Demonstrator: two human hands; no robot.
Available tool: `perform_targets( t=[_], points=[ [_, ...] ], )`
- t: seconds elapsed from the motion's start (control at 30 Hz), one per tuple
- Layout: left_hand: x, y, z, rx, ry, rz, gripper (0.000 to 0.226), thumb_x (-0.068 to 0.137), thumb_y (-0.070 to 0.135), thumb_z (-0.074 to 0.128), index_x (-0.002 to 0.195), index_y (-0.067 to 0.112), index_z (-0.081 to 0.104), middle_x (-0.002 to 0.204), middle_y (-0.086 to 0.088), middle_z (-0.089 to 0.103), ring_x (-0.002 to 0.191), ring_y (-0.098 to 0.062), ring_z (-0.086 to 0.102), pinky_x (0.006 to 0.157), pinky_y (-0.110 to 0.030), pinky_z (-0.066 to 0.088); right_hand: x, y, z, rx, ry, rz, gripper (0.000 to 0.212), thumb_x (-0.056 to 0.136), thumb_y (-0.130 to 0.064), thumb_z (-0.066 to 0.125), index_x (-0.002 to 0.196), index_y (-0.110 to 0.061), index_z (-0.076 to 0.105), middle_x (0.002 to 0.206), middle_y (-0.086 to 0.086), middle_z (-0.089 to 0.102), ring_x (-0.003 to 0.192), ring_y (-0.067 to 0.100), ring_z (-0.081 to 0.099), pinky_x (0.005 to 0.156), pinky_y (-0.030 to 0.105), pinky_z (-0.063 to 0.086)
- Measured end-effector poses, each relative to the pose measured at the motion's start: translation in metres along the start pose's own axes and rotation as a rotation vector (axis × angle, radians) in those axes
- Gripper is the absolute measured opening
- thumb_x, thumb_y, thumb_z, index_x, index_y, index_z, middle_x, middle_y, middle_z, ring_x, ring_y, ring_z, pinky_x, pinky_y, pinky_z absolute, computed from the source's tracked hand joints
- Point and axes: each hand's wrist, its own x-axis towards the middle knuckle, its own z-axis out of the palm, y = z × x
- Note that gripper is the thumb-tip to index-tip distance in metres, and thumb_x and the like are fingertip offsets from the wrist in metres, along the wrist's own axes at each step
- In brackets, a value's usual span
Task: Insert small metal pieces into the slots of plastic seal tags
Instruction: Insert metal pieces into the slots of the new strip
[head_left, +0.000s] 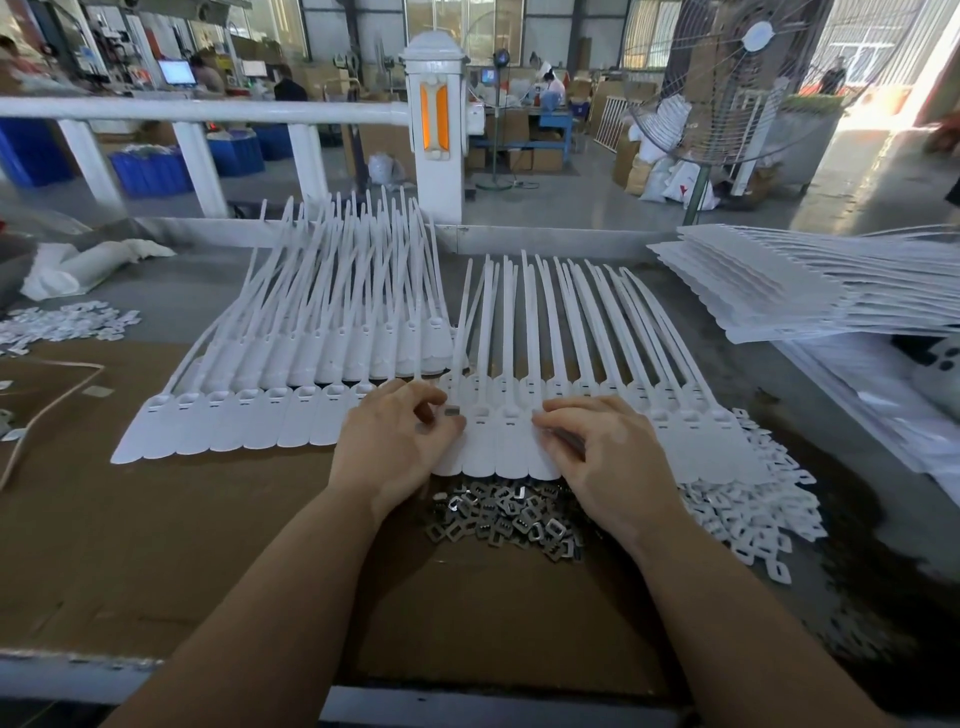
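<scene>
Our left hand pinches a metal piece over a slot in the seal tags, just beyond the clip pile; our right hand presses the tags flat, fingers curled, perhaps holding something

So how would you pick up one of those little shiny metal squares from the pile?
Probably by its edges. Each metal piece in the pile is a thin flat frame with a hole in the middle, lying low on the cardboard. Come down from above with thumb and one finger and pinch two opposite sides. The left hand seems to hold one this way.
</scene>
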Motion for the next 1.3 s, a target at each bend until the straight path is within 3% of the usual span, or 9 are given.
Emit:
perform_targets(
  t=[0.1, 0.23, 0.4, 0.63, 0.87, 1.0, 1.13, 1.2, 1.3],
  points=[
    [-0.002, 0.0, -0.001, -0.037, 0.02, 0.047, 0.026, 0.083, 0.036, 0.066, 0.107, 0.025, 0.06, 0.084, 0.016, 0.05, 0.081, -0.006, 0.046, 0.079, -0.026, 0.04, 0.0, 0.001, 0.0, -0.01, -0.006, 0.001, 0.019, 0.087, -0.022, 0.063, 0.103, -0.02, 0.072, 0.109, -0.007, 0.067, 0.107, 0.012, 0.051, 0.097, 0.037, 0.04],
    [-0.005, 0.001, -0.001, -0.126, 0.059, 0.169, 0.012, 0.079, 0.021, 0.071, 0.086, 0.025, 0.062, 0.078, 0.015, 0.053, 0.078, 0.004, 0.047, 0.068, -0.006, 0.033, 0.0, 0.001, 0.0, -0.014, 0.005, -0.001, 0.018, 0.087, -0.023, 0.063, 0.102, -0.02, 0.072, 0.108, -0.007, 0.067, 0.105, 0.012, 0.052, 0.096, 0.037, 0.04],
    [-0.007, 0.006, -0.006, -0.215, -0.138, 0.299, 0.02, 0.074, 0.013, 0.076, 0.068, 0.03, 0.068, 0.074, 0.015, 0.057, 0.077, -0.003, 0.052, 0.068, -0.012, 0.038, 0.0, 0.002, 0.0, -0.031, -0.007, 0.004, 0.019, 0.088, -0.024, 0.062, 0.104, -0.022, 0.072, 0.11, -0.008, 0.066, 0.107, 0.012, 0.05, 0.096, 0.036, 0.039],
    [-0.006, 0.012, -0.014, -0.436, -0.392, 0.232, 0.017, 0.071, 0.007, 0.078, 0.073, 0.024, 0.075, 0.077, 0.008, 0.062, 0.068, 0.001, 0.054, 0.068, -0.011, 0.039, 0.001, 0.001, 0.001, -0.025, 0.002, 0.008, 0.018, 0.088, -0.026, 0.062, 0.103, -0.022, 0.072, 0.109, -0.008, 0.066, 0.107, 0.011, 0.05, 0.097, 0.035, 0.038],
    [-0.008, 0.018, -0.017, -0.337, -0.589, 0.301, 0.017, 0.072, 0.016, 0.078, 0.08, 0.03, 0.076, 0.076, 0.017, 0.058, 0.081, -0.001, 0.053, 0.079, -0.012, 0.038, 0.001, 0.002, 0.001, -0.013, 0.009, 0.002, 0.018, 0.088, -0.027, 0.062, 0.101, -0.022, 0.072, 0.107, -0.009, 0.066, 0.105, 0.01, 0.05, 0.095, 0.034, 0.038],
    [-0.009, 0.018, -0.014, -0.234, -0.614, 0.316, 0.018, 0.073, 0.025, 0.077, 0.083, 0.039, 0.074, 0.082, 0.017, 0.059, 0.092, -0.003, 0.049, 0.098, -0.031, 0.033, 0.001, 0.001, 0.001, -0.008, 0.017, -0.009, 0.017, 0.088, -0.025, 0.062, 0.1, -0.02, 0.073, 0.105, -0.008, 0.067, 0.104, 0.012, 0.051, 0.094, 0.037, 0.04],
    [-0.01, 0.02, -0.015, -0.215, -0.616, 0.315, 0.018, 0.074, 0.03, 0.076, 0.081, 0.047, 0.072, 0.085, 0.02, 0.058, 0.094, -0.001, 0.049, 0.103, -0.043, 0.027, 0.002, 0.001, 0.001, 0.003, 0.017, -0.014, 0.017, 0.087, -0.023, 0.062, 0.1, -0.019, 0.073, 0.105, -0.008, 0.067, 0.104, 0.011, 0.051, 0.095, 0.038, 0.041],
    [-0.009, 0.02, -0.015, -0.218, -0.616, 0.318, 0.018, 0.074, 0.029, 0.076, 0.079, 0.046, 0.072, 0.085, 0.023, 0.058, 0.093, 0.0, 0.049, 0.101, -0.04, 0.029, 0.002, 0.002, 0.001, 0.002, 0.017, -0.015, 0.017, 0.087, -0.024, 0.063, 0.1, -0.02, 0.073, 0.105, -0.008, 0.067, 0.104, 0.011, 0.051, 0.095, 0.038, 0.041],
    [-0.01, 0.019, -0.014, -0.279, -0.614, 0.309, 0.017, 0.072, 0.021, 0.078, 0.079, 0.037, 0.074, 0.083, 0.021, 0.06, 0.09, 0.0, 0.052, 0.092, -0.02, 0.034, 0.001, 0.003, 0.001, 0.002, 0.02, -0.015, 0.017, 0.087, -0.024, 0.063, 0.1, -0.02, 0.073, 0.105, -0.009, 0.067, 0.104, 0.01, 0.051, 0.095, 0.037, 0.041]
  ],
)
